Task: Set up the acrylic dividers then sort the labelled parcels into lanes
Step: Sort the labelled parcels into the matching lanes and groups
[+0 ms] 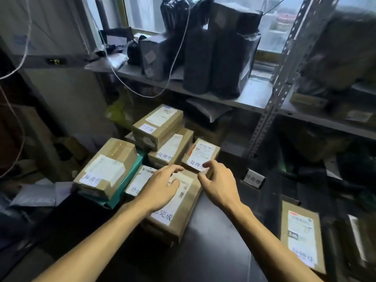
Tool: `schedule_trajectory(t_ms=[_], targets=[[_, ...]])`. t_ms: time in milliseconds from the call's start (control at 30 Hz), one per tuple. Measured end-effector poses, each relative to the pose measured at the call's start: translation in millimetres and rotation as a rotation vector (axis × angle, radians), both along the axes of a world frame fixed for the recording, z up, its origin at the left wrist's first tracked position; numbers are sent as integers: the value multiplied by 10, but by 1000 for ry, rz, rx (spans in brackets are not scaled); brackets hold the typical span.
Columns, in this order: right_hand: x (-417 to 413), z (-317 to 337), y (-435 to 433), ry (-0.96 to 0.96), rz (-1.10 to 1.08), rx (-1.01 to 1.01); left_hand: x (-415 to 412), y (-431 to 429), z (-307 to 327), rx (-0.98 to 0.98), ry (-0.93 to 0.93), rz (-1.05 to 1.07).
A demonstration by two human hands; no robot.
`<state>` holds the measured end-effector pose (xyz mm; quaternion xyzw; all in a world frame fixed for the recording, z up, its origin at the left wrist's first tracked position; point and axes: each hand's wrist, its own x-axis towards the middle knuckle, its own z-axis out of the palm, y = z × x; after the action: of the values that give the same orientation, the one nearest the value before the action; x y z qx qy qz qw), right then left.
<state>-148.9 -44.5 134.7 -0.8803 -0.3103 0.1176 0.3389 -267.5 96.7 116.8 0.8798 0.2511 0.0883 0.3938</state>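
Observation:
Several brown labelled parcels are heaped at the middle of a dark table [219, 241]. My left hand [160, 190] lies with spread fingers on the nearest parcel [179, 212], which bears a handwritten white label. My right hand [215, 180] reaches over that parcel's far right corner, its fingertips at the near edge of a small parcel [200, 154] with a printed label; fingers loosely bent, nothing gripped. A parcel [105, 169] on a teal box sits left. One flat parcel [301, 233] lies alone at the right. A small clear sign stand [254, 178] stands behind my right hand.
A metal shelf [254, 98] runs behind the table, loaded with black wrapped packages [219, 53]. A perforated steel upright [272, 94] rises at the right. White cables [175, 64] hang at the left and centre. Grey mailer bags [34, 194] lie at the left.

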Motion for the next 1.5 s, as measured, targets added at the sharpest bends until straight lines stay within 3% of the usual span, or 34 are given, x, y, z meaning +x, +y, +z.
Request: schedule_trajectory(t_ms=[433, 600, 733, 867, 1067, 1500], targets=[[975, -1075, 719, 353, -375, 32, 1549, 747, -547, -108, 117, -36], [1032, -1139, 749, 584, -307, 193, 1800, 672, -635, -91, 280, -59], [1036, -1072, 688, 627, -249, 329, 1917, 638, -572, -203, 269, -23], [955, -874, 706, 544, -362, 378, 1970, 569, -364, -214, 187, -33], [718, -401, 602, 342, -538, 290, 1954, 399, 57, -207, 52, -129], [-397, 5, -407, 110, -928, -5, 1378, -896, 479, -174, 177, -474]])
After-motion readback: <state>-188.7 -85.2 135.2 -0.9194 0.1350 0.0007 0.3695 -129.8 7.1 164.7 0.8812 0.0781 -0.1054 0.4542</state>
